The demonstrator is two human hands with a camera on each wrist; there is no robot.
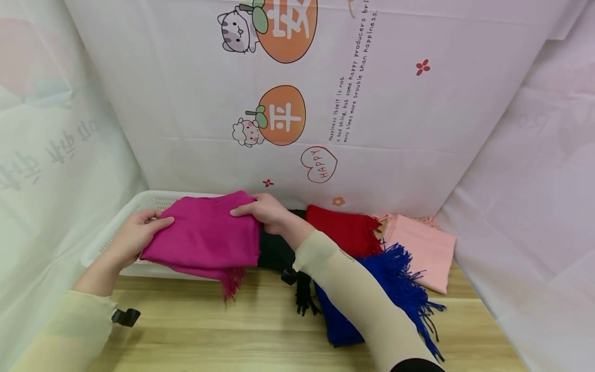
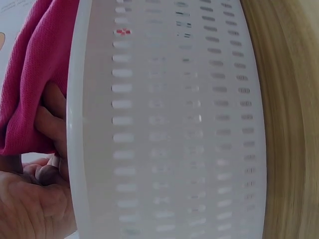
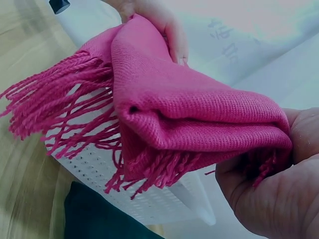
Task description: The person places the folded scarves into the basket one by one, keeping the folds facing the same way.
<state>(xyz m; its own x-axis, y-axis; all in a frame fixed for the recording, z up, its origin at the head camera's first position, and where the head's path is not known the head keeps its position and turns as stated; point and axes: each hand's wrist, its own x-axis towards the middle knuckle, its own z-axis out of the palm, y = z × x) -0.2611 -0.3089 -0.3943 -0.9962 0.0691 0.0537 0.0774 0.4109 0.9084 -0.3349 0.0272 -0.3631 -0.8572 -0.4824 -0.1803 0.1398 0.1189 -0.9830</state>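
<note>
A folded magenta scarf (image 1: 204, 235) with a fringe is held up over a white perforated basket (image 1: 111, 232). My left hand (image 1: 135, 235) grips its left edge, thumb on top and fingers beneath. On the opposite side my right hand (image 1: 269, 212) pinches the far right corner, thumb over the cloth. The right wrist view shows the scarf's folded layers (image 3: 199, 114) and loose fringe hanging down. In the left wrist view, the left hand's fingers (image 2: 52, 119) press into the cloth beside the basket wall (image 2: 169, 119).
To the right of the basket lie a dark green scarf (image 1: 274, 250), a red scarf (image 1: 339, 227), a blue scarf (image 1: 390, 279) and a pink scarf (image 1: 423, 248), all on the wooden table (image 1: 232, 330). A printed white sheet (image 1: 381, 170) stands behind them.
</note>
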